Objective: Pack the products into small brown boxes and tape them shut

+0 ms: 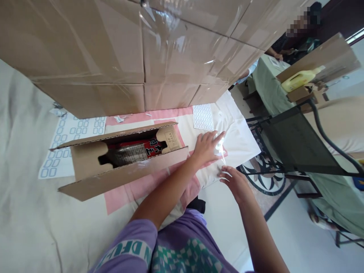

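My left hand reaches over the table and closes on a roll of clear tape lying on the white cloth. A shiny strip of clear tape runs from the roll down to my right hand, whose fingertips pinch its end. Just left of my left hand lies a long open cardboard box on its side. Inside it is a dark bottle with a red label, showing through the cut-out insert.
A tall stack of taped cardboard cartons fills the back of the table. Sticker sheets lie on the pink and white cloth. A dark folding chair stands to the right. Beyond it, a yellow bottle sits in a box beside another person.
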Demonstrator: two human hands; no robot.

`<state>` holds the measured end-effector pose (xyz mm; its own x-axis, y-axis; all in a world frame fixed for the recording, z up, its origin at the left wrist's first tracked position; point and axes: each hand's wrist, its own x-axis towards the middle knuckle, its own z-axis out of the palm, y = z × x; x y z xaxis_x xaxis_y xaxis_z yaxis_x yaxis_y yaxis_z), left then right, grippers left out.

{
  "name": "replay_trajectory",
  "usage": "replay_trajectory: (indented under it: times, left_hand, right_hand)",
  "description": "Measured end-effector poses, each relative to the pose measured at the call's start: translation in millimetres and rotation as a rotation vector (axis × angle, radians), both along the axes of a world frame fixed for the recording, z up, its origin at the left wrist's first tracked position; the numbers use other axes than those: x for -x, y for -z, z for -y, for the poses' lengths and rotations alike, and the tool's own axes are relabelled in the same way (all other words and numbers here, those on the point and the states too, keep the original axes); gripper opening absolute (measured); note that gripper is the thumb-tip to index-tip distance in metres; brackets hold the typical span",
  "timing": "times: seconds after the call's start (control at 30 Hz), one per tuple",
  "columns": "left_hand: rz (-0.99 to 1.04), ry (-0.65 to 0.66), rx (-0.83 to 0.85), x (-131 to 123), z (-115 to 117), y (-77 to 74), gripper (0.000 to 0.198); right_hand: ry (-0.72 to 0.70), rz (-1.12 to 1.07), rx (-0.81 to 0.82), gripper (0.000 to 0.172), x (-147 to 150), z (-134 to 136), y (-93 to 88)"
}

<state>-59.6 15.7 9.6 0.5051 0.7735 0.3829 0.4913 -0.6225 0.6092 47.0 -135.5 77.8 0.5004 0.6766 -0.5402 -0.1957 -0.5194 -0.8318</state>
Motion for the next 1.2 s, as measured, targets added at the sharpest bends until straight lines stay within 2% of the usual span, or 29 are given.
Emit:
replay_trajectory:
  times: [0.1,0.2,0.4,0.67,0.9,1.07,1.2]
  left_hand:
    - [0.002,0.005,0.01,-1,0,0.0,0.09]
    - [0.001,0.005,0.012,0,1,-0.9,0.091]
    - [-0.013,-0.006,0.003,1,1,-2.0,0.09]
    - [-0.047,0.012,-0.008,4,1,-1.4,0.097]
    - [-0.063,0.049,0.005,8,1,-3.6,0.095]
    - [-0.064,0.044,0.012,6,1,-1.9,0.098]
    - [-0.079,0.042,0.022,7,2,-2.4,0.102]
  right_hand:
    - [-0.01,-0.014,0.036,0.043,-2,3,4.2]
    - [-0.002,-0.064,0.038,0.039,-1,3,10.1]
    - [0.027,-0.03,0.078,0.032,2,-5,14.1]
    - [-0.095,0.04,0.243,0.025,-8,-25,10.6]
    - [-0.156,0.166,0.262,0.03,-4,-32,16.1]
    - [-0.214,0.143,0.378,0.029,-5,-42,7.5]
    - [-0.271,0.118,0.5,0.018,-5,-55,-5.1]
